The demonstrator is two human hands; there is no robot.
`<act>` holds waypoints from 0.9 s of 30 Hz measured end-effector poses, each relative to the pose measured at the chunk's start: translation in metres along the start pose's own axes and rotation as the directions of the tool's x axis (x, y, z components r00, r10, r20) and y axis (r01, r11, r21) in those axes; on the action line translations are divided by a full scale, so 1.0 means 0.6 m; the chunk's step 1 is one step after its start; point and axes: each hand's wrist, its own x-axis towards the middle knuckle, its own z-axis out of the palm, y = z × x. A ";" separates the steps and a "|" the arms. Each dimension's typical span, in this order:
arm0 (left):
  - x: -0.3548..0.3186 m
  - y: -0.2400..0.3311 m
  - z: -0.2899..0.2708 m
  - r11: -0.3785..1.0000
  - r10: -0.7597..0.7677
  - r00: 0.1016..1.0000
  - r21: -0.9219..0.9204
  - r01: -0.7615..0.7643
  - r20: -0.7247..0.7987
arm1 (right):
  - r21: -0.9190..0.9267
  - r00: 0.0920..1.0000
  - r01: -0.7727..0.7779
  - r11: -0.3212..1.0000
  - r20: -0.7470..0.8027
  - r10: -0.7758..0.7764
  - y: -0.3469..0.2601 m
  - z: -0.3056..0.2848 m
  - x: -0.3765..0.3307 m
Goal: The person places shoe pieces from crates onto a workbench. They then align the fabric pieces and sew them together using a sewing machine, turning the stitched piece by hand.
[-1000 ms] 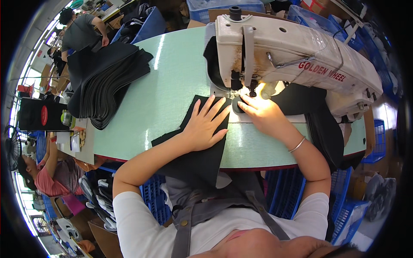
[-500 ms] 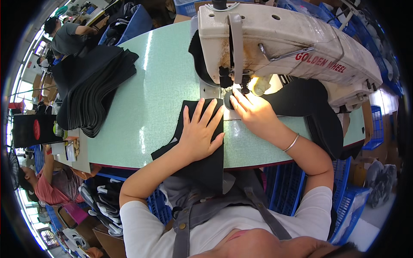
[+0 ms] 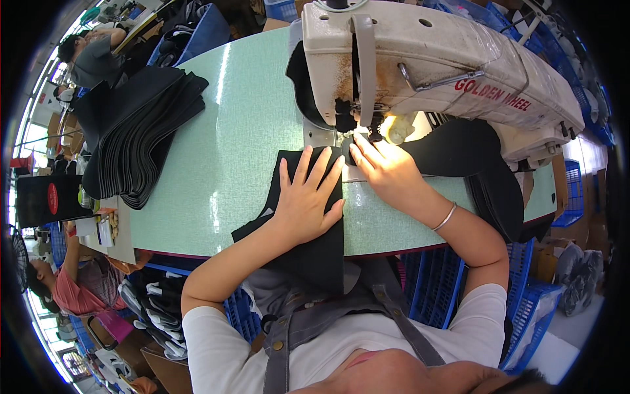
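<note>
Beneath the head of a white sewing machine [image 3: 426,56], a bright lamp lights the needle area. My left hand [image 3: 307,200] lies flat with fingers spread on a black fabric piece [image 3: 315,262], whose near end hangs over the table edge into my lap. My right hand [image 3: 387,167] is close by the presser foot [image 3: 375,128]; its fingers are together, and the fingertips grip the rounded edge of black fabric there. What lies under those fingertips is partly hidden. Right of that hand, a curved black fabric piece [image 3: 453,148] runs under the machine arm and drapes over the table's front edge.
A tall stack of black cut pieces [image 3: 141,138] sits on the left of the green table [image 3: 190,223]. Blue crates [image 3: 430,289] stand below the front edge. A blue bin [image 3: 197,36] is behind the table. Two other people are at work on the left.
My hands and the fabric keep nearly the same place, with only a tiny shift of the whole view. At the upper left, another person has raised an arm toward the head.
</note>
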 end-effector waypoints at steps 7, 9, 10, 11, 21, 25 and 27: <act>0.007 0.002 0.007 1.000 -0.013 1.000 0.006 0.013 -0.017 | 0.035 0.999 -0.030 0.999 0.014 0.029 0.000 -0.001 0.003; 0.012 0.001 0.009 1.000 -0.008 0.999 0.019 0.009 -0.049 | 0.043 0.999 -0.043 0.998 -0.002 0.043 0.001 0.000 0.003; 0.015 -0.001 0.010 1.000 -0.006 0.999 0.021 0.007 -0.047 | 0.051 0.998 -0.060 0.997 -0.017 0.061 0.002 0.002 0.004; 0.020 -0.004 0.011 1.000 -0.001 0.999 0.023 0.003 -0.052 | 0.050 0.998 -0.065 0.997 -0.016 0.066 0.003 0.004 0.005; 0.050 -0.026 0.013 1.000 0.009 1.000 0.013 -0.010 0.009 | 0.045 0.990 -0.094 0.995 -0.099 0.098 0.019 0.009 0.023; 0.050 -0.026 0.015 1.000 0.013 1.000 0.008 -0.013 -0.011 | 0.166 0.987 -0.107 0.980 -0.102 0.125 0.022 0.005 0.026; 0.050 -0.027 0.015 1.000 0.016 1.000 -0.001 -0.016 -0.014 | 0.172 0.985 -0.087 0.981 -0.133 0.110 0.023 0.005 0.027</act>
